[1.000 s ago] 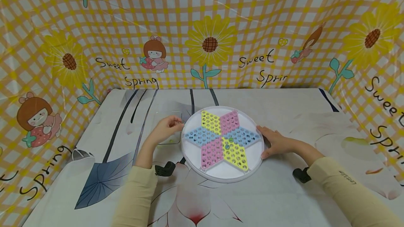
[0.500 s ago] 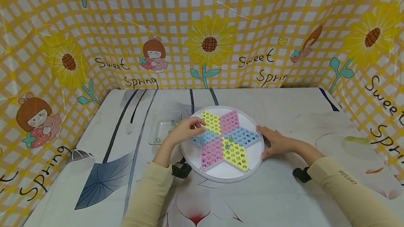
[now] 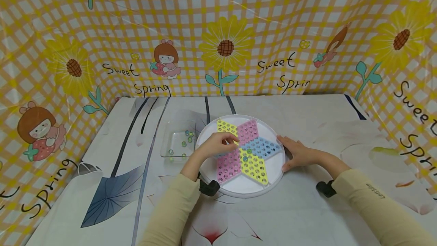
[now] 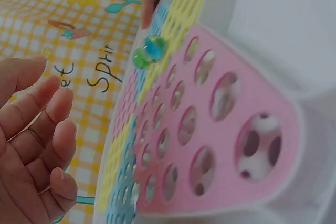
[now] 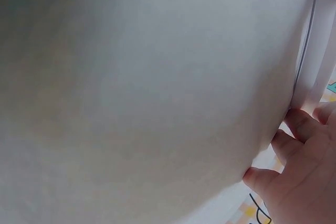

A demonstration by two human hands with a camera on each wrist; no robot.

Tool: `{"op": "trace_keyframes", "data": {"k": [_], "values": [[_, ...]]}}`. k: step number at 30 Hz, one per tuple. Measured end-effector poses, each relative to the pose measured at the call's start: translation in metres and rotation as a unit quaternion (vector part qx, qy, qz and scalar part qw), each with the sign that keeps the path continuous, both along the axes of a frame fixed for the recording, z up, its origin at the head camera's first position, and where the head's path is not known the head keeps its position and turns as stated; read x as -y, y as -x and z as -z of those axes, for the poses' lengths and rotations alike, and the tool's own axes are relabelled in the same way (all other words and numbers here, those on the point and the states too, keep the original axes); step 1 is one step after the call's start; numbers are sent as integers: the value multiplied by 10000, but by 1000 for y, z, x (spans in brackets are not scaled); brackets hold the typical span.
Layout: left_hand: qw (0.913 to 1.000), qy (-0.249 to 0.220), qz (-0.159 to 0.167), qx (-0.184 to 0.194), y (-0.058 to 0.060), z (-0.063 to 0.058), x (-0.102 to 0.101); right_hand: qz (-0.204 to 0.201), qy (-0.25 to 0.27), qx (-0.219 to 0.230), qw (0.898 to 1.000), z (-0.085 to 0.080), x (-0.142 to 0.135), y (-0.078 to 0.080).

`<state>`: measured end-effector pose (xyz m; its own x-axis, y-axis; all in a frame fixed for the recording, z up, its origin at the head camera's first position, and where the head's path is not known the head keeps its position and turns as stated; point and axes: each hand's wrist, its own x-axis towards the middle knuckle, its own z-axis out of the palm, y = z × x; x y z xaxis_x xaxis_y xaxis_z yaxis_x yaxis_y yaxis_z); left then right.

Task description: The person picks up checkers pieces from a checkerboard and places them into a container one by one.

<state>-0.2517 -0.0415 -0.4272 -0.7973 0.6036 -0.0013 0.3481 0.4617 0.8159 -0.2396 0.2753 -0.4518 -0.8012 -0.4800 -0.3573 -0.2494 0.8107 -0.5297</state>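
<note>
A round white Chinese checkers board [image 3: 273,166] lies on the table, its star of pink, yellow and blue points full of holes. Two marbles, one green [image 3: 249,150] and one blue [image 3: 245,158], sit near the star's middle. Over the board's left half is my left hand [image 3: 216,145], thumb and index finger close together near the centre; I cannot tell whether a marble is between them. In the left wrist view its fingers [image 4: 60,145] are bent beside the board. My right hand [image 3: 298,153] rests against the right rim, fingers and thumb spread; the right wrist view shows fingertips touching it.
A clear plastic box [image 3: 167,143] with several marbles [image 3: 184,144] stands left of the board. A patterned cloth [image 3: 327,208] covers the table, and a checked yellow curtain [image 3: 266,7] encloses the back and sides.
My left hand has moved right, from the clear box to over the middle of the board, uncovering the marbles in the box. The right hand and the board stay where they were.
</note>
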Motion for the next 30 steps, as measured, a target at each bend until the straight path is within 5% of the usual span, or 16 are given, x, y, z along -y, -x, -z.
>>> {"op": "trace_keyframes", "data": {"k": [10,30], "values": [[9990,267,147,331,-1,8,-16,0,-18,3,10000,1,-1,1],[9912,1267,166,335,-10,14,-35,-72,143,-60,9999,-3,0,-2]]}}
